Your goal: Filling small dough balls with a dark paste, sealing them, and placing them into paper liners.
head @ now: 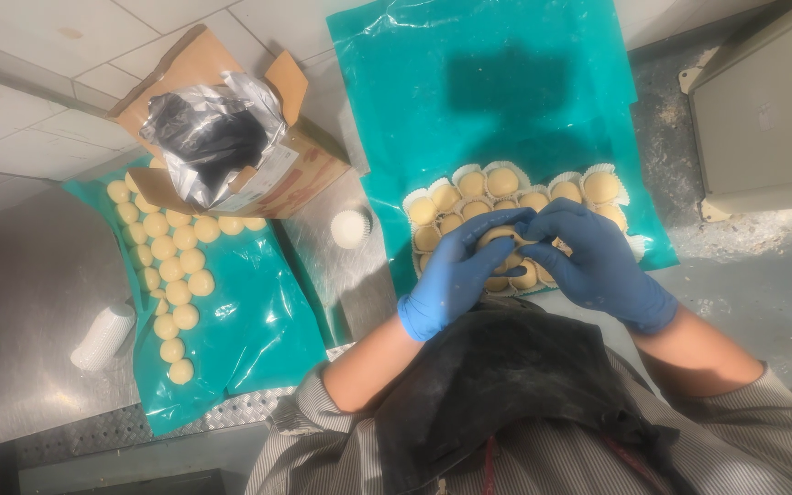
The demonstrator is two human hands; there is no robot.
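While both blue-gloved hands meet over the teal sheet (pixel 506 82), the left hand (pixel 456 275) and right hand (pixel 593 261) pinch one pale sweet ball (pixel 497 236) between their fingertips, among paper-cupped balls (pixel 503 181). At nine o'clock lie bare balls (pixel 171 266); at ten o'clock, a foil-lined carton (pixel 222 137).
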